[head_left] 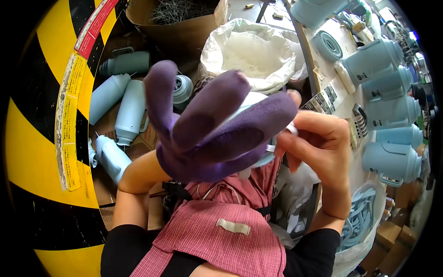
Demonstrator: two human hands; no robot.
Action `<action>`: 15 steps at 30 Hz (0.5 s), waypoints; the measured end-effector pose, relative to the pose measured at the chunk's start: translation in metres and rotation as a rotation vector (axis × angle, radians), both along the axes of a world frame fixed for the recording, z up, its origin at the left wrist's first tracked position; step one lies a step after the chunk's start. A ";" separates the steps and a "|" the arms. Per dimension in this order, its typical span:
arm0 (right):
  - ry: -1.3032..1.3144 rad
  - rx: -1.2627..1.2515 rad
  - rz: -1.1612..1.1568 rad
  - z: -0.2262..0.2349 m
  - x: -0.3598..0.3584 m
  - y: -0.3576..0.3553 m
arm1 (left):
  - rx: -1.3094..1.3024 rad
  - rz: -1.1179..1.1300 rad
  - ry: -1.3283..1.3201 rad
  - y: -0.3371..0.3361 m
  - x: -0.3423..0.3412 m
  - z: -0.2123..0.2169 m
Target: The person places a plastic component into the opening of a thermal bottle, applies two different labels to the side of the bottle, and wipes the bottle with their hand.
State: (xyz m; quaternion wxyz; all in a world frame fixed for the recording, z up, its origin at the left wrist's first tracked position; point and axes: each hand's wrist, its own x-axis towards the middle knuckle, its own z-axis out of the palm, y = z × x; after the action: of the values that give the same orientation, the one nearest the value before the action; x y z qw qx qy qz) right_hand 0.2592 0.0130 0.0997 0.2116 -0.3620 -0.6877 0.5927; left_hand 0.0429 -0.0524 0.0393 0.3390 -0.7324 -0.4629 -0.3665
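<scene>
Between striped panel (32,138) and bench edge (308,51), gloved left hand (203,134), clear of both

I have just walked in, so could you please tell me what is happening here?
A person's purple-gloved left hand covers most of a pale blue thing; its grip is hidden. Beside it, the bare right hand pinches a small white piece. Light-blue jugs line the right side, and flasks lie at left.
</scene>
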 end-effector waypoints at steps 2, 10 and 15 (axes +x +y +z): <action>0.095 0.234 -0.086 -0.022 0.006 -0.007 | -0.075 -0.103 0.143 -0.008 -0.010 0.005; -0.079 0.327 -0.131 -0.059 0.000 -0.015 | -0.544 -0.463 -0.422 -0.003 0.005 -0.038; -0.079 0.338 -0.116 -0.064 -0.001 -0.011 | -0.437 -0.235 -0.148 -0.011 0.006 -0.028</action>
State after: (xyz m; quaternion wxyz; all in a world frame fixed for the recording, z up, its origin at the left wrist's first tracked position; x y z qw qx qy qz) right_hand 0.2579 0.0021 0.0359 0.2760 -0.3834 -0.7634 0.4406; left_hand 0.0490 -0.0637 0.0109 0.0927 -0.8082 -0.4663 -0.3474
